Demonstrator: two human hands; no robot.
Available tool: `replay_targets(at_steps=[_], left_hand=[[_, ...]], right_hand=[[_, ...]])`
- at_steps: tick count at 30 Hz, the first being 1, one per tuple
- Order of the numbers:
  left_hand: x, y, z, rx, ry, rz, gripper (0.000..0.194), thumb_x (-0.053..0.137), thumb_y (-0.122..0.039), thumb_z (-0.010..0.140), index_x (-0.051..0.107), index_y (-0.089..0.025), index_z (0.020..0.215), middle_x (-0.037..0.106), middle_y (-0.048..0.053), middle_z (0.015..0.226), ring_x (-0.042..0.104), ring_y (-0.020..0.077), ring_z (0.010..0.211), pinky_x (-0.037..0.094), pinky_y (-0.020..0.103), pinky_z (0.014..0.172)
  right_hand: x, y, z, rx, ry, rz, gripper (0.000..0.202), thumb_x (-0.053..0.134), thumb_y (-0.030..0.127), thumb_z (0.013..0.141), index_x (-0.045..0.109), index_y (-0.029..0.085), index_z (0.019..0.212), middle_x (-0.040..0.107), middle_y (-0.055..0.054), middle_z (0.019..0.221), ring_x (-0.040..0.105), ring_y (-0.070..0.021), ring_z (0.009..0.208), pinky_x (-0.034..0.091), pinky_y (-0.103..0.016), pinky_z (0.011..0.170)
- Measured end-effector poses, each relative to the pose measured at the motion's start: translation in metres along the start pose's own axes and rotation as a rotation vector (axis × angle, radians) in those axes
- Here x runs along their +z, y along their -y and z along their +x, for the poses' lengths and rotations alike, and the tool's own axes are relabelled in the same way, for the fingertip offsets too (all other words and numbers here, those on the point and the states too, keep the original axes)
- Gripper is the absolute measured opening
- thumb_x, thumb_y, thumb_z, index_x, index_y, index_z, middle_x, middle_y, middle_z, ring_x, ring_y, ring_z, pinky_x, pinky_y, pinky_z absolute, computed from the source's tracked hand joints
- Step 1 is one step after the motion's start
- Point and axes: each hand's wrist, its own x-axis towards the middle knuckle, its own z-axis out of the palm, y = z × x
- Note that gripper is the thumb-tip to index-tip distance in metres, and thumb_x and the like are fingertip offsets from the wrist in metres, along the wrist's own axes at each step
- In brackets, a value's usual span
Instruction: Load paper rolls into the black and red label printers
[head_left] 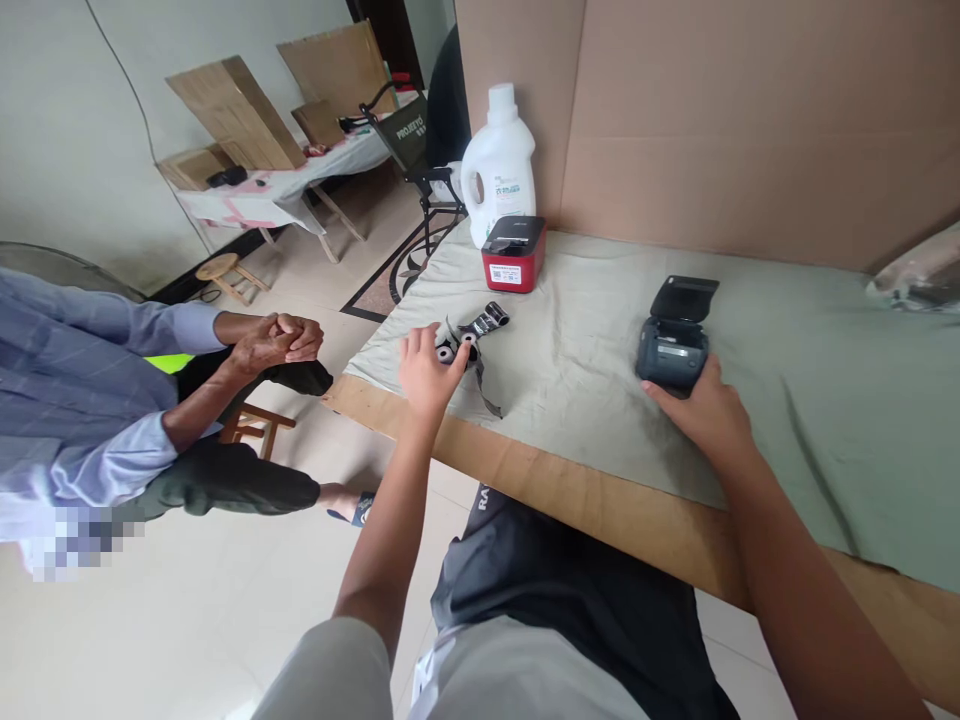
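Note:
On the left part of the cloth-covered table, my left hand (429, 372) has its fingers bent around small rolls (469, 345) with a dark strip hanging from them. Another dark, shiny roll (491, 318) lies just beyond. My right hand (701, 405) grips the near side of a small dark device (673, 355), thumb at its front left corner and fingers at its right side. The device's lid (684, 298) stands raised, and its inside faces up. Behind the rolls sits a red box with a black top (514, 268).
A white jug (501, 170) stands behind the red box. Cardboard (750, 130) rises along the table's back. Clear plastic (919, 270) lies at the far right. At the left a seated person's clasped hands (277, 340) are off the table.

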Motion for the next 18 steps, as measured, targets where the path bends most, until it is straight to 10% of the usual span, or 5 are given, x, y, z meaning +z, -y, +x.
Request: replay_targets(at_steps=[5, 11, 18], left_hand=[[0.002, -0.023, 0.044, 0.252, 0.294, 0.22, 0.03, 0.069, -0.045, 0.091, 0.084, -0.024, 0.107, 0.058, 0.01, 0.152, 0.045, 0.0414, 0.139, 0.041, 0.053, 0.114], [-0.003, -0.039, 0.044, 0.291, 0.485, 0.326, 0.032, 0.061, -0.023, 0.092, 0.081, -0.022, 0.117, 0.076, 0.014, 0.117, 0.064, 0.0345, 0.119, 0.048, 0.045, 0.104], [-0.015, -0.071, -0.005, 0.341, 0.226, -0.007, 0.045, 0.061, -0.019, 0.092, 0.065, -0.021, 0.137, 0.072, 0.011, 0.123, 0.068, 0.0287, 0.113, 0.052, 0.037, 0.096]], right_hand=[[0.0, 0.0, 0.0, -0.012, -0.008, 0.011, 0.105, 0.062, 0.074, 0.086, 0.029, 0.008, 0.161, 0.064, -0.031, 0.136, 0.063, -0.0491, 0.125, 0.053, -0.052, 0.091], [0.002, -0.004, 0.002, -0.03, -0.01, 0.045, 0.105, 0.061, 0.072, 0.087, 0.028, 0.008, 0.162, 0.065, -0.031, 0.135, 0.063, -0.0497, 0.123, 0.053, -0.054, 0.091], [-0.01, 0.024, -0.023, -0.267, -0.436, 0.213, 0.068, 0.066, 0.054, 0.09, 0.057, 0.014, 0.145, 0.053, -0.027, 0.155, 0.05, -0.0484, 0.139, 0.041, -0.066, 0.111]])
